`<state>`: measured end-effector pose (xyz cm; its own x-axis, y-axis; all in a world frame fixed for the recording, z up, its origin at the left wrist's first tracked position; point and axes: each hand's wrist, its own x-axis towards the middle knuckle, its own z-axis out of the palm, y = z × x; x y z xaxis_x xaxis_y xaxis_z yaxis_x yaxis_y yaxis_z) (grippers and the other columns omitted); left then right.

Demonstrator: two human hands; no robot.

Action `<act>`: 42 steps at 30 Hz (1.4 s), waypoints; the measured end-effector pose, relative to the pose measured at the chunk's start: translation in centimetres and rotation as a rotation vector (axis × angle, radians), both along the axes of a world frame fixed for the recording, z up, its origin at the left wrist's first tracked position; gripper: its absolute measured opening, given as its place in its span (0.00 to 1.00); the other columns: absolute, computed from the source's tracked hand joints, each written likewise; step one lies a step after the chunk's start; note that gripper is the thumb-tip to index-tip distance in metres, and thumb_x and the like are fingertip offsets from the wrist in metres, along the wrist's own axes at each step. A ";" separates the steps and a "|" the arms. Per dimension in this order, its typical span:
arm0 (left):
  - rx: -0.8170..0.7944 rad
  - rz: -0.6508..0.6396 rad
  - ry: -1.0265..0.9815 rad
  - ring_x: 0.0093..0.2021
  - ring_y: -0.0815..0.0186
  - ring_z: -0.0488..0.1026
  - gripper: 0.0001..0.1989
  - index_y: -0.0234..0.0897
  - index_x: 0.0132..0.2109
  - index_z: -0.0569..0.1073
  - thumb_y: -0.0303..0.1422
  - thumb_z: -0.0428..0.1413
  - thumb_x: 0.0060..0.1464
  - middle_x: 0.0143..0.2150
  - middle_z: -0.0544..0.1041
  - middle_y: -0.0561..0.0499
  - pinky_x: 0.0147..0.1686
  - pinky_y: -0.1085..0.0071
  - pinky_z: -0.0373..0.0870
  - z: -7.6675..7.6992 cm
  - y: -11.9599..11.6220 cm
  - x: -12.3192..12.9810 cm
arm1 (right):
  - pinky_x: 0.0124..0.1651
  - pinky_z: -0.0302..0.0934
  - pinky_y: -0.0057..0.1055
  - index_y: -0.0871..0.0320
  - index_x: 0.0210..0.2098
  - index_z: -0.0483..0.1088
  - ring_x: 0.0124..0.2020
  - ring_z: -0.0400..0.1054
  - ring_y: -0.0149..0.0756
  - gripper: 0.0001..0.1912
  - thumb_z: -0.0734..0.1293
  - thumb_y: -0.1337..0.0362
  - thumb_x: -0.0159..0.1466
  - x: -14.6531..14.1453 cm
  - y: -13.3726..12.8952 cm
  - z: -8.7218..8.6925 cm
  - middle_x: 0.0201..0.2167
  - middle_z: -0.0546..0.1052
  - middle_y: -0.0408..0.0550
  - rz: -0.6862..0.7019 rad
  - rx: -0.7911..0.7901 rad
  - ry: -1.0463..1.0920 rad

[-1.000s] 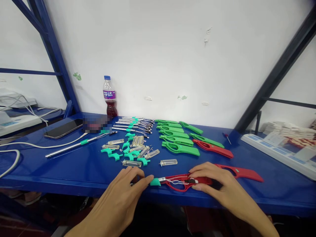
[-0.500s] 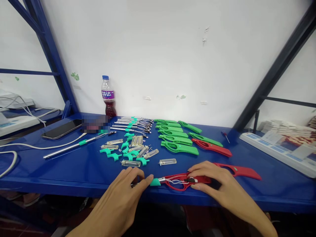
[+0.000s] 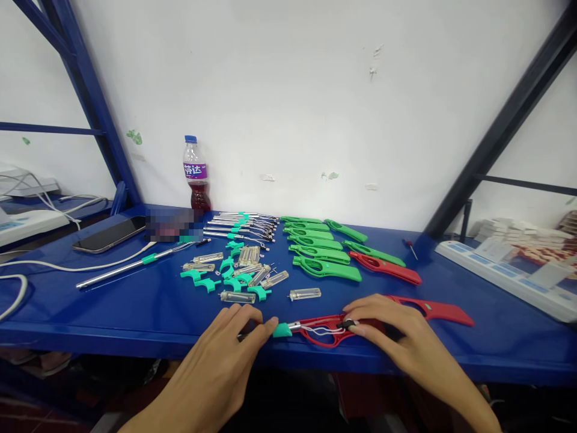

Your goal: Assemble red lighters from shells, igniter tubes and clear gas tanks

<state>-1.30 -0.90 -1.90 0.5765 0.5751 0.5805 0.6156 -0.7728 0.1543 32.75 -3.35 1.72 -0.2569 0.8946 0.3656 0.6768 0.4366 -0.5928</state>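
Near the table's front edge lies a red lighter shell half (image 3: pixel 331 344), its hollow side up. My left hand (image 3: pixel 225 349) is closed around a lighter's metal tube, mostly hidden by the fingers; its teal collar (image 3: pixel 282 329) shows beside the thumb. White wires (image 3: pixel 320 330) run from the tube over the shell to a small black igniter (image 3: pixel 346 324). My right hand (image 3: pixel 401 331) grips that igniter at the shell, thumb on its end and fingers along the far rim. Another red shell half (image 3: pixel 451 313) lies just beyond the right hand.
Behind lie green shell halves (image 3: pixel 327 269), clear fuel tanks (image 3: pixel 305 293), teal triggers (image 3: pixel 207 285) and wired metal tubes (image 3: pixel 225 230). A drink bottle (image 3: pixel 196 180) and phone (image 3: pixel 108 234) stand left. A screwdriver (image 3: pixel 410 248) and power strip (image 3: pixel 505 279) lie right.
My right thumb has moved up onto the igniter's end, covering the white tip that showed before. The left hand keeps its hold on the tube. The view has shifted slightly.
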 end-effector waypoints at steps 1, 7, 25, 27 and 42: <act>-0.001 0.003 0.000 0.52 0.57 0.72 0.32 0.46 0.68 0.67 0.13 0.44 0.64 0.55 0.73 0.46 0.50 0.59 0.77 0.0 0.0 0.0 | 0.57 0.69 0.35 0.44 0.44 0.82 0.51 0.78 0.40 0.09 0.70 0.52 0.73 0.0 0.0 0.0 0.49 0.84 0.42 0.000 0.009 0.007; 0.032 -0.007 -0.001 0.49 0.58 0.72 0.32 0.44 0.68 0.67 0.13 0.44 0.64 0.53 0.74 0.46 0.47 0.60 0.77 0.1 -0.1 0.1 | 0.52 0.69 0.33 0.44 0.43 0.81 0.48 0.77 0.37 0.05 0.71 0.56 0.73 0.0 -0.1 0.3 0.45 0.83 0.41 0.035 0.077 0.054; 0.027 -0.004 0.019 0.50 0.58 0.72 0.32 0.45 0.68 0.66 0.14 0.44 0.64 0.53 0.74 0.45 0.49 0.58 0.78 0.2 -0.2 0.0 | 0.47 0.72 0.30 0.42 0.42 0.84 0.42 0.81 0.37 0.08 0.71 0.52 0.72 -0.9 -0.1 0.5 0.42 0.86 0.40 0.001 0.017 0.076; 0.014 -0.002 0.019 0.50 0.57 0.72 0.32 0.45 0.69 0.66 0.14 0.44 0.64 0.53 0.74 0.45 0.49 0.57 0.78 0.1 -0.3 0.0 | 0.49 0.72 0.29 0.42 0.43 0.84 0.44 0.81 0.37 0.08 0.71 0.52 0.72 -0.8 -0.2 0.4 0.43 0.86 0.39 0.004 -0.012 0.080; -0.009 -0.016 0.008 0.48 0.59 0.71 0.30 0.46 0.69 0.66 0.15 0.45 0.67 0.53 0.73 0.45 0.47 0.61 0.77 0.3 0.0 0.0 | 0.52 0.71 0.34 0.45 0.43 0.85 0.47 0.80 0.41 0.11 0.71 0.50 0.72 -0.2 -0.1 0.3 0.45 0.85 0.44 0.012 -0.114 0.105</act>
